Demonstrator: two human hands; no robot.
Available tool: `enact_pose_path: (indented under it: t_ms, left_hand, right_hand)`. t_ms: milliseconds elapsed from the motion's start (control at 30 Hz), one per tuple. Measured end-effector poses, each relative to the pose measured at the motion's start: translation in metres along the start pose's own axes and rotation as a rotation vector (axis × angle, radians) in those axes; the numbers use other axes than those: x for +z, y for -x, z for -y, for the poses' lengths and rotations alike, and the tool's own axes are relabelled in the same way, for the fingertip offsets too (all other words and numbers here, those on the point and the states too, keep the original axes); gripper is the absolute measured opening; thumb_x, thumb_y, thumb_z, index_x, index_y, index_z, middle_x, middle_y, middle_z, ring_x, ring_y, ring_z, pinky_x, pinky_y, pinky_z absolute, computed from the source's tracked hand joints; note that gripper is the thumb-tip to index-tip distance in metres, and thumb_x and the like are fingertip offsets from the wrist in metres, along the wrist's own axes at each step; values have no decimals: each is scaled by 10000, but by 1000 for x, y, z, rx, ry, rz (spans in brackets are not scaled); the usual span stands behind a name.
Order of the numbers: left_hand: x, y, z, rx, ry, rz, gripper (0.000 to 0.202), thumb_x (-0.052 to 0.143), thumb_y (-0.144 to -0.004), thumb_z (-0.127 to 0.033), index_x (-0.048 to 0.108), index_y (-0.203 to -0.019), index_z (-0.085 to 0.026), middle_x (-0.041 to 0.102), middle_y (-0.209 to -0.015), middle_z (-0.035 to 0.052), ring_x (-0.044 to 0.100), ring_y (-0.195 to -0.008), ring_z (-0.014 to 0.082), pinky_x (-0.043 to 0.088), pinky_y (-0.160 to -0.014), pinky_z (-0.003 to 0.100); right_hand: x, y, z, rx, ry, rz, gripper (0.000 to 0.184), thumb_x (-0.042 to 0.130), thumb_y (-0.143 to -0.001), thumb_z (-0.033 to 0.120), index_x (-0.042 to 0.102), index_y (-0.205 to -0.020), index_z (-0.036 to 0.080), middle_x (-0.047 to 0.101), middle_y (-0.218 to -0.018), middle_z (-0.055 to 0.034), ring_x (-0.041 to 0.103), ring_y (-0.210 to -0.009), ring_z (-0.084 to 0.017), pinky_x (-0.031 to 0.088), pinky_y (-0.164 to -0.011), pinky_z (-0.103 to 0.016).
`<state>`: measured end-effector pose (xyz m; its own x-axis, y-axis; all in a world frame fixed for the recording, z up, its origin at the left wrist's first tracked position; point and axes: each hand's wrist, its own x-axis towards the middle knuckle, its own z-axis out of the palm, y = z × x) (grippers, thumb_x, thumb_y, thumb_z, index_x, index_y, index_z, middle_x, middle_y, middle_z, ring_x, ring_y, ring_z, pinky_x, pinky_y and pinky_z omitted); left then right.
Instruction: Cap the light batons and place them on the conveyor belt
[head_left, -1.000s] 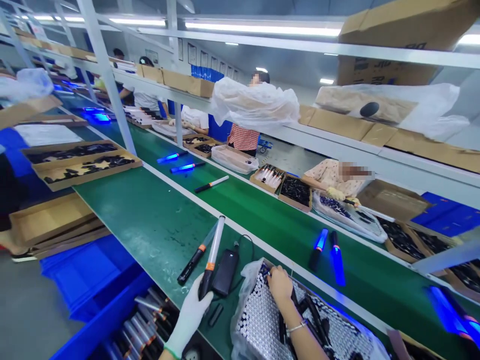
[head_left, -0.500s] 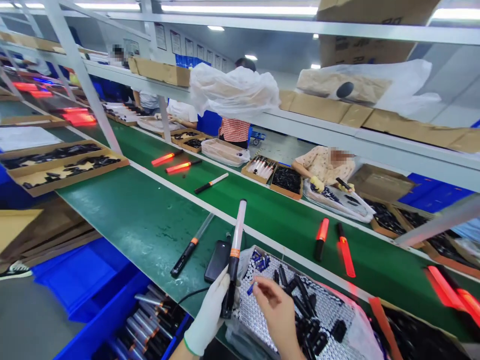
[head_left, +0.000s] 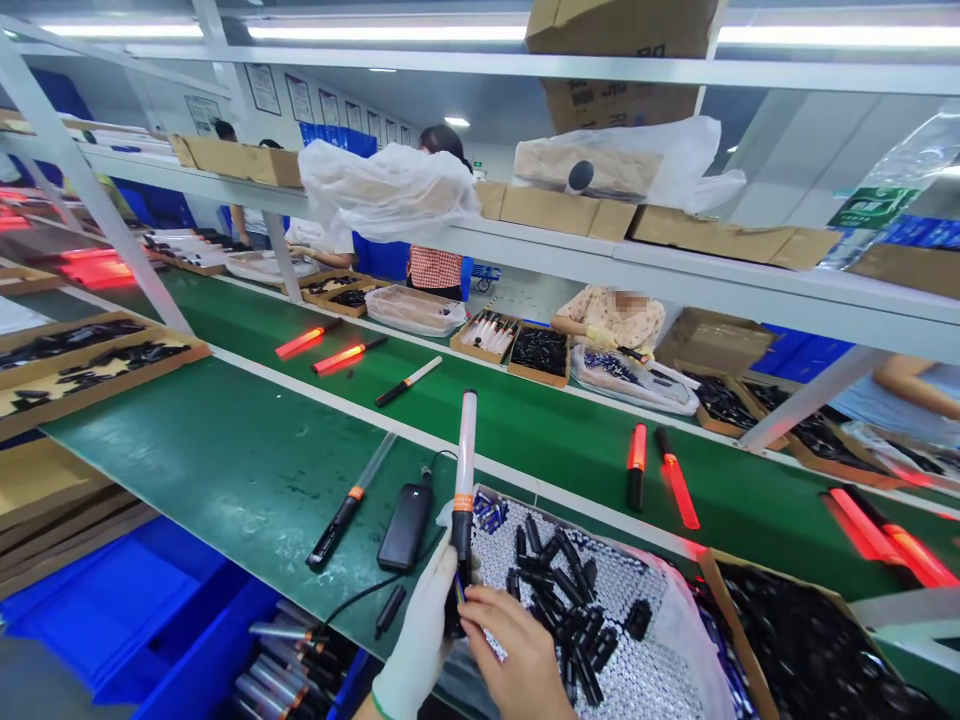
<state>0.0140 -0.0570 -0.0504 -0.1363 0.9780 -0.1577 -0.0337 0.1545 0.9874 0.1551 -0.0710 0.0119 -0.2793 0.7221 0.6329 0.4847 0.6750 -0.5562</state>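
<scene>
Light wand (head_left: 463, 470) stands upright in the gloved left hand (head_left: 416, 640), which is clenched around its black handle, with the clear tube rising past an orange band. The bare right hand (head_left: 510, 650) sits just beside it at 3 o'clock, its fingers (head_left: 480, 612) curled against the wand's lower end; whether they pinch a small part there cannot be told. Both hands work over the near corner of a cardboard box (head_left: 525, 510) lined with clear plastic and packed with silver cells (head_left: 637, 670), with black cylinders (head_left: 559, 600) lying loose on top and small blue pieces (head_left: 489, 512) by its far rim. Open green table (head_left: 225, 450) spreads at 10 o'clock, where a second wand (head_left: 349, 500) and a black power bank (head_left: 405, 525) lie near the hands, apart from each other. A white strip (head_left: 337, 403) runs just past the box's far edge, and glowing red wands (head_left: 675, 490) lie beyond it at 1 o'clock. Below the table's near edge at 8 o'clock, a blue bin (head_left: 187, 640) holds metal tubes (head_left: 281, 640).
</scene>
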Motion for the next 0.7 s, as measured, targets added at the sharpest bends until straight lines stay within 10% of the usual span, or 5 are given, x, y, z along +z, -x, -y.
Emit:
enact_pose_path:
  t_ms: [433,700]
  left_hand:
    - [19,9,-11,-9,215,-62,659,546,-760,-478,510,-1371,-234,694,-1115,73,640,-1001,260,542,-834,340]
    - [11,12,-9,-311,256,-62,927,604,-723,-402,168,-1513,-191,438,-467,-95,293,-341,66,218,-311,160]
  right_hand:
    - [15,-2,-19,341,-201,89,70,690,-785,264,747,-749,245,711,-883,-26,631,-775,-145,528,-695,-241]
    - [33,-35,-137,557,159,411,317,415,-912,215,712,-1018,175,697,-1017,-63,650,-885,-158,500,-818,-244]
